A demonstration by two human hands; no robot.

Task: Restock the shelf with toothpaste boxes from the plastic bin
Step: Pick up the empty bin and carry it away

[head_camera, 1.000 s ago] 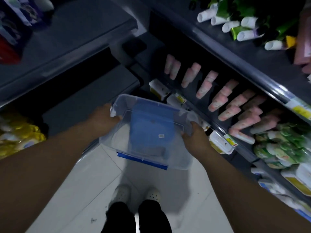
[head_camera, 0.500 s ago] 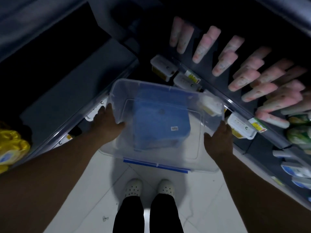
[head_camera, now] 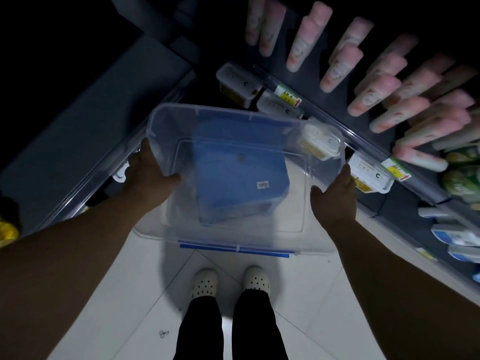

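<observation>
The plastic bin point(head_camera: 161, 131) hung in front of you above the floor point(head_camera: 104, 294), its long axis running left to right between your hands. Inside it lay a flat blue block point(head_camera: 241, 178), tilted toward the near right corner. I could not tell whether that was stock or a lid. Your left hand point(head_camera: 148, 175) gripped the bin's left end with the thumb hooked over the rim and lying inside the wall. Your right hand point(head_camera: 335, 196) clasped the right end the same way, its fingers hidden under the side. The toothpaste boxes point(head_camera: 239, 85) stood along the shelf point(head_camera: 415, 178) just past the bin's far right corner, running away to your right under the pink tubes point(head_camera: 374, 97). One pale box showed through the clear corner, and whether it sat in the bin or on the shelf behind could not be told. The restocking spot therefore lay ahead and to the right, so your right hand was the nearer one. I judged the bin needed setting down before either hand could reach out.
</observation>
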